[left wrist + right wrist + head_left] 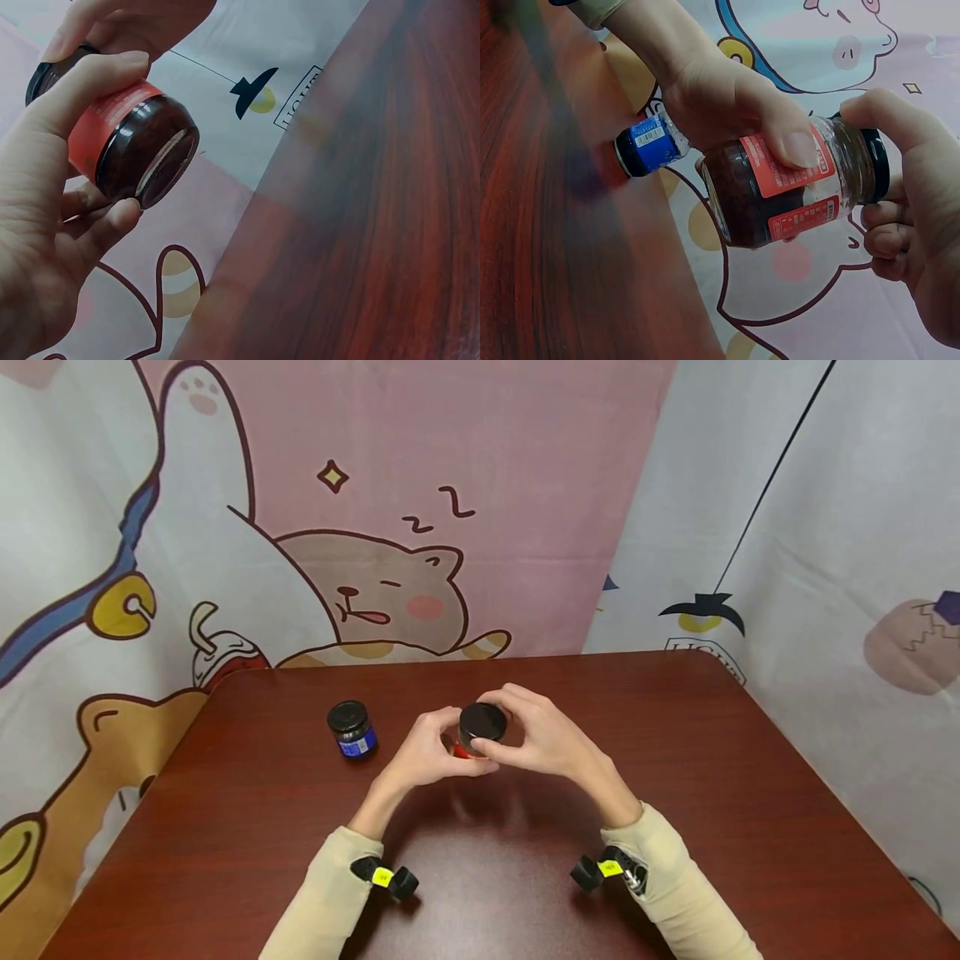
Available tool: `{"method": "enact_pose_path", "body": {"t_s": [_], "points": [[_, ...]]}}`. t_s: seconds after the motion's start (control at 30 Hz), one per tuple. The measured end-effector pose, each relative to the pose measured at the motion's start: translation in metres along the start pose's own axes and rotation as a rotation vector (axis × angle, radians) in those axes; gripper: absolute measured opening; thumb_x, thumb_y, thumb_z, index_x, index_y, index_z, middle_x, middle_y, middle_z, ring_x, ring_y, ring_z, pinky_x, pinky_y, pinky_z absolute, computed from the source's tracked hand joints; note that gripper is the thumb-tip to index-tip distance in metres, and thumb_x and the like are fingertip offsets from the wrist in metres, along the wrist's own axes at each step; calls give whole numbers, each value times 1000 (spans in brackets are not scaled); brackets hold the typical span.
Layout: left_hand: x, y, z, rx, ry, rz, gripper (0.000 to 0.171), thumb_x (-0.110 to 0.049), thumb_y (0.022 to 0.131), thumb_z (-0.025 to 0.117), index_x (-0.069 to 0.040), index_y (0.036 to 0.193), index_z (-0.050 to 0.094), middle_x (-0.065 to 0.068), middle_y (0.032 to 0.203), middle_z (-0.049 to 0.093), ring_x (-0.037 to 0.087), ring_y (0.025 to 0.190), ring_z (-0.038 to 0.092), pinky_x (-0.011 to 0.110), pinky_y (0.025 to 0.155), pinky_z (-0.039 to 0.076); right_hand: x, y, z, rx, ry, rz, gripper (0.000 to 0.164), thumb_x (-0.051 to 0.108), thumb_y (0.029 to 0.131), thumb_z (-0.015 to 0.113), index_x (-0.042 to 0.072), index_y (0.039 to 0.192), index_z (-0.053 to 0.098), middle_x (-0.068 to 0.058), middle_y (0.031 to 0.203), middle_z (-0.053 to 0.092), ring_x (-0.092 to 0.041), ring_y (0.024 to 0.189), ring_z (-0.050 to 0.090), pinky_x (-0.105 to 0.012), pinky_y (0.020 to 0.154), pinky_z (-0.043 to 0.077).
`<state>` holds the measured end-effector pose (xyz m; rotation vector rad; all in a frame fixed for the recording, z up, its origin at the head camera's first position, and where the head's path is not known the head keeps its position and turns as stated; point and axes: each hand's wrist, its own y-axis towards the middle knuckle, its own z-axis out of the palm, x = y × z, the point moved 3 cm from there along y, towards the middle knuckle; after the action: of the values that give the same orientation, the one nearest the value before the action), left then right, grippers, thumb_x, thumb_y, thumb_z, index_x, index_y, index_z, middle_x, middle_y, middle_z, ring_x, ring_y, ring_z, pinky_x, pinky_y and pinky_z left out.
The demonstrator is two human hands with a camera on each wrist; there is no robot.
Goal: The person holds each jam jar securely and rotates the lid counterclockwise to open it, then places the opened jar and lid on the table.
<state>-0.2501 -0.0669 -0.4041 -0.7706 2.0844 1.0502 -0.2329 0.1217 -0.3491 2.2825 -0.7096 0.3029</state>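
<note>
My left hand (433, 752) grips the body of a glass jar (739, 199) with a red label and dark contents. At its top, my right hand (543, 735) pinches the black lid (483, 722) between thumb and fingers. The lid sits on the jar's mouth. Both hands hold the jar up over the middle of the table, and its glass base shows in the left wrist view. Off to the left of my left hand, a second jar (349, 729) stands upright, with a black lid and a blue label.
The reddish-brown table (262, 827) reaches back to a printed cloth (525, 485) with cartoon animals. Cloth also hangs along the left and right sides. A small black camera (384, 877) is strapped on each sleeve.
</note>
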Motion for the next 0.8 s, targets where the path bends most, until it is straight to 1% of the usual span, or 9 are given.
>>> {"method": "enact_pose_path", "body": {"t_s": [0.1, 0.17, 0.27, 0.43, 0.5, 0.67, 0.73, 0.8], "points": [[-3, 0, -1, -29, 35, 29, 37, -23, 70, 92, -18, 100, 71, -5, 83, 62, 14, 66, 55, 36, 54, 49, 1, 1, 0, 2, -11, 3, 43, 37, 88, 76, 11, 121, 64, 6, 102, 61, -6, 86, 55, -30, 71, 51], [-4, 1, -2, -46, 68, 40, 36, -24, 69, 93, -18, 96, 71, -6, 79, 60, 13, 65, 53, 33, 53, 47, 2, 1, 0, -1, -24, 8, 44, 38, 89, 76, 11, 121, 64, 6, 104, 62, -6, 86, 56, -30, 70, 51], [-8, 2, -2, -70, 123, 46, 36, -26, 67, 94, -18, 92, 70, -7, 77, 58, 12, 66, 52, 31, 54, 46, 2, 1, -1, -15, -42, 23, 43, 40, 88, 76, 12, 119, 65, 6, 106, 63, -6, 85, 56, -27, 71, 50], [-16, 3, 0, -107, 215, 43, 37, -31, 67, 94, -16, 93, 72, -8, 76, 58, 14, 70, 53, 30, 57, 47, 1, 0, -1, -43, -66, 67, 44, 44, 88, 76, 14, 117, 64, 8, 103, 63, -6, 78, 55, -26, 68, 49], [-19, 4, 1, -129, 276, 36, 38, -34, 68, 92, -15, 94, 73, -8, 76, 58, 15, 72, 53, 29, 59, 47, 0, 0, -1, -54, -80, 93, 44, 46, 88, 75, 15, 117, 63, 9, 101, 62, -6, 74, 55, -26, 65, 49], [-27, 4, 3, -190, 454, 4, 43, -41, 68, 90, -12, 95, 73, -6, 78, 61, 13, 76, 53, 29, 62, 50, -1, -1, 0, -81, -126, 164, 45, 51, 88, 73, 18, 117, 63, 9, 98, 62, -6, 74, 55, -28, 65, 49], [-30, 4, 4, -213, 518, 6, 45, -44, 67, 90, -11, 93, 73, -4, 78, 63, 14, 77, 54, 31, 62, 52, -1, -1, 1, -99, -145, 189, 45, 53, 87, 72, 18, 114, 63, 9, 95, 63, -8, 75, 56, -29, 64, 49], [-33, 4, 6, -239, 578, 17, 46, -45, 67, 89, -10, 91, 72, -2, 79, 64, 15, 77, 55, 32, 63, 54, -1, -2, 2, -120, -163, 211, 45, 54, 87, 73, 18, 112, 63, 7, 87, 62, -8, 73, 55, -30, 62, 47]]}}
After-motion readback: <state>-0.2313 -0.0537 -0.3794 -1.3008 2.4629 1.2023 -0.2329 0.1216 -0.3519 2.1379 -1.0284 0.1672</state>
